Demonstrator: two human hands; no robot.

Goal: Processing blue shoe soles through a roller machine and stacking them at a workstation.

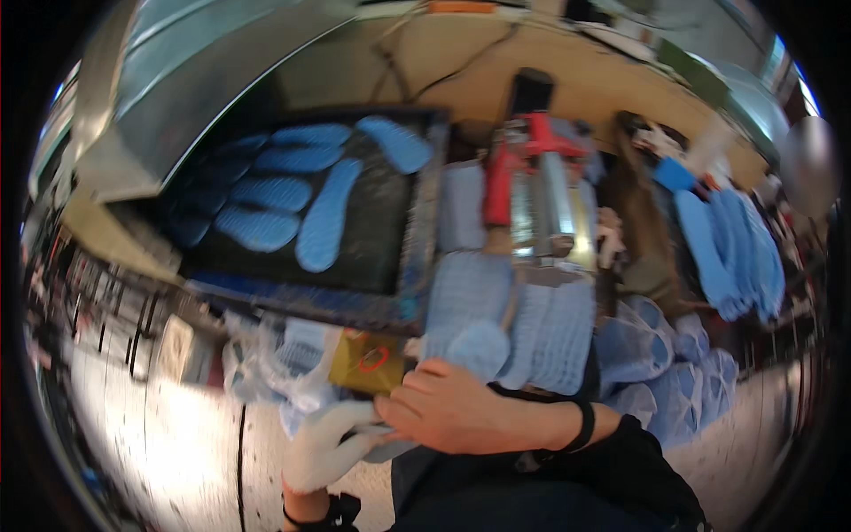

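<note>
My left hand wears a white glove and is at the bottom centre, its fingers drawn together and pointing right. Bare, with a dark band on the wrist, my right hand reaches across from the right. Its bent fingertips meet the gloved fingers. A pale grey-blue piece shows just below where the hands meet; I cannot make out what it is or which hand grips it. Close beyond my right hand are stacked blue insoles and a second row of insoles. A rounded blue end sticks out toward me.
A dark tray with a blue-painted rim holds several blue insoles under a metal hood. Behind the stacks stands a red and metal device. Bagged insoles and more insoles lie right. A yellow box sits below the tray.
</note>
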